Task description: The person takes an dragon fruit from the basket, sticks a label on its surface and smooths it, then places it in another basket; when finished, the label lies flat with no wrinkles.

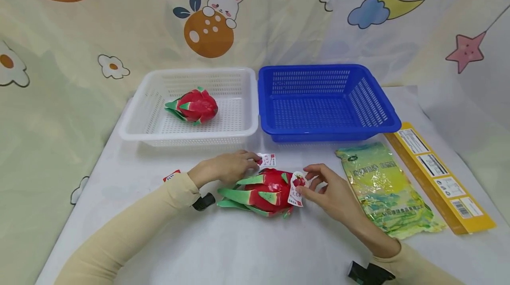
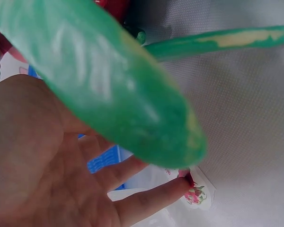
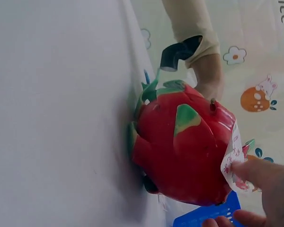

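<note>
A red model dragon fruit (image 1: 271, 193) with green leaf tips lies on the white table between the hands. On its right end is a white label (image 1: 296, 189) with a fruit picture. The right hand (image 1: 332, 194) presses that label with the thumb (image 3: 258, 172), its other fingers apart from the fruit. Behind the fruit's leafy end, the left hand (image 1: 229, 167) reaches over the table with fingers extended. One of its fingertips touches a second label (image 2: 197, 193) lying there. A long green leaf (image 2: 104, 90) hides part of this hand in the left wrist view.
At the back stand a white basket (image 1: 189, 136) holding another dragon fruit (image 1: 197, 105) and a blue basket (image 1: 326, 136). A green-yellow packet (image 1: 388, 190) and a long yellow box (image 1: 446, 183) lie at the right. A small red-and-white piece (image 1: 171, 175) is by the left forearm.
</note>
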Demonstrator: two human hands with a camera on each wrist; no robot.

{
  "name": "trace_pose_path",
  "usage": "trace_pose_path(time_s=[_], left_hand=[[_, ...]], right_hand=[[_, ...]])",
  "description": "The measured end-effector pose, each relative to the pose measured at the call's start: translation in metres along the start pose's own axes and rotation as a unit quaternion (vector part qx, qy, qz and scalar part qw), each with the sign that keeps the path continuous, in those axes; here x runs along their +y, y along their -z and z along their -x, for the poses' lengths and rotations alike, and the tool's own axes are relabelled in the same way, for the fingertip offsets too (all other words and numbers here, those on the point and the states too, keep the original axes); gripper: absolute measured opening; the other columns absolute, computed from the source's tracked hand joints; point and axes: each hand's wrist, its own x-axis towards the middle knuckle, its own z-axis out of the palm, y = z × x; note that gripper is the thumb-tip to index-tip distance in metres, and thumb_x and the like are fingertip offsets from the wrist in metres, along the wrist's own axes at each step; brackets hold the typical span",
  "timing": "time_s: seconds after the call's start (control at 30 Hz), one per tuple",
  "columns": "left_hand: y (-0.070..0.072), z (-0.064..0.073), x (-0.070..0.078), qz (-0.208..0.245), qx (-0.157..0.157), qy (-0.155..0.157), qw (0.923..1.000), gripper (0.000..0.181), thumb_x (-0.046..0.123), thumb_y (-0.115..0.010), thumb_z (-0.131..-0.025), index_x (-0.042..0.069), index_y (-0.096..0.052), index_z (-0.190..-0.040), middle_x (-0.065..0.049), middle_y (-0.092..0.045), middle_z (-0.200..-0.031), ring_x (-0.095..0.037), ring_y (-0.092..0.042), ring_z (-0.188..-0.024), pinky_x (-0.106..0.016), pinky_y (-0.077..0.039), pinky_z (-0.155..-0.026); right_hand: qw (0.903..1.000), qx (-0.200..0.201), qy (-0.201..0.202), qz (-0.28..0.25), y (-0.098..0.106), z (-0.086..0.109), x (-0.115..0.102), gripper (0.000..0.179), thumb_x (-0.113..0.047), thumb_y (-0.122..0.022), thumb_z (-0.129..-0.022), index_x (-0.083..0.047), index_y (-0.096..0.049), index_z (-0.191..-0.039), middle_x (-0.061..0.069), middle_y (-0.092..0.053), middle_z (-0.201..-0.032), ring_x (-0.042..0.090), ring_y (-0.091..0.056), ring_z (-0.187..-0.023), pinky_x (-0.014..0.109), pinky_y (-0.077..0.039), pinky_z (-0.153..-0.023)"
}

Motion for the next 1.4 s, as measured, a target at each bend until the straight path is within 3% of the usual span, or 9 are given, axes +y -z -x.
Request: trace_pose_path(time_s=[0.17,0.33,0.57,0.77,0.87,1.1,1.3,1.4], left_hand=[[0.000,-0.001,0.000,0.010,0.015,0.006,0.9998,0.034,0.008,-0.051,-0.098,0.005,-0.058,-0.131,-0.011,-0.048,-0.145,-0.031,-0.043,-0.135,-0.044,-0.040,-0.111],[-0.001,-0.003,-0.002,0.007,0.037,0.002,0.9993,0.031,0.009,-0.050,-0.098,0.005,-0.061,-0.127,-0.011,-0.053,-0.139,-0.031,-0.049,-0.129,-0.041,-0.041,-0.110],[-0.002,-0.005,-0.006,0.027,0.049,0.009,0.9984,0.030,0.012,-0.053,-0.097,0.008,-0.062,-0.125,-0.014,-0.054,-0.128,-0.029,-0.050,-0.118,-0.040,-0.045,-0.102],[0.003,-0.006,-0.004,0.045,0.120,0.007,0.9917,0.022,0.014,-0.056,-0.096,0.007,-0.064,-0.115,-0.008,-0.059,-0.116,-0.023,-0.055,-0.110,-0.035,-0.048,-0.098],[0.010,-0.005,0.000,0.038,0.138,0.000,0.9897,0.020,0.016,-0.057,-0.096,0.007,-0.064,-0.112,-0.007,-0.061,-0.112,-0.021,-0.057,-0.106,-0.034,-0.049,-0.095],[0.012,-0.004,0.002,0.024,0.103,0.017,0.9943,0.021,0.017,-0.058,-0.095,0.009,-0.065,-0.114,-0.007,-0.063,-0.113,-0.021,-0.060,-0.105,-0.034,-0.051,-0.094],[0.000,-0.007,-0.003,0.056,0.072,-0.054,0.9944,0.021,0.010,-0.053,-0.097,0.007,-0.068,-0.112,-0.006,-0.068,-0.108,-0.019,-0.063,-0.101,-0.032,-0.052,-0.092],[-0.002,-0.007,-0.005,0.062,0.058,-0.070,0.9940,0.023,0.007,-0.053,-0.097,0.005,-0.069,-0.114,-0.008,-0.068,-0.112,-0.021,-0.063,-0.107,-0.033,-0.050,-0.097]], right_hand=[[0.9956,-0.072,0.030,-0.053,-0.005,-0.005,0.005,0.065,-0.031,-0.075,-0.084,-0.012,-0.047,-0.139,0.009,-0.054,-0.138,0.027,-0.055,-0.121,0.042,-0.052,-0.093],[0.9875,-0.138,0.016,-0.075,-0.010,-0.008,0.010,0.064,-0.035,-0.074,-0.085,-0.015,-0.047,-0.140,0.010,-0.055,-0.136,0.027,-0.059,-0.115,0.044,-0.052,-0.093],[0.9864,-0.143,0.026,-0.078,-0.013,-0.009,0.014,0.070,-0.035,-0.078,-0.081,-0.014,-0.046,-0.140,0.009,-0.056,-0.134,0.024,-0.060,-0.114,0.037,-0.052,-0.094],[0.9872,-0.140,0.030,-0.071,-0.012,-0.008,0.014,0.068,-0.037,-0.077,-0.081,-0.016,-0.047,-0.139,0.007,-0.058,-0.131,0.023,-0.060,-0.112,0.040,-0.052,-0.094],[0.9878,-0.137,0.032,-0.068,-0.012,-0.009,0.014,0.068,-0.037,-0.077,-0.081,-0.015,-0.048,-0.139,0.007,-0.058,-0.131,0.023,-0.060,-0.112,0.041,-0.053,-0.093],[0.9881,-0.133,0.038,-0.067,-0.012,-0.009,0.014,0.070,-0.036,-0.077,-0.081,-0.013,-0.047,-0.140,0.008,-0.058,-0.132,0.023,-0.060,-0.111,0.041,-0.053,-0.092],[0.9885,-0.129,0.046,-0.064,-0.013,-0.009,0.015,0.069,-0.036,-0.077,-0.081,-0.013,-0.048,-0.140,0.008,-0.057,-0.133,0.023,-0.060,-0.111,0.039,-0.054,-0.092],[0.9885,-0.129,0.047,-0.063,-0.013,-0.009,0.015,0.069,-0.036,-0.077,-0.081,-0.013,-0.048,-0.139,0.008,-0.057,-0.134,0.023,-0.059,-0.112,0.038,-0.053,-0.092]])
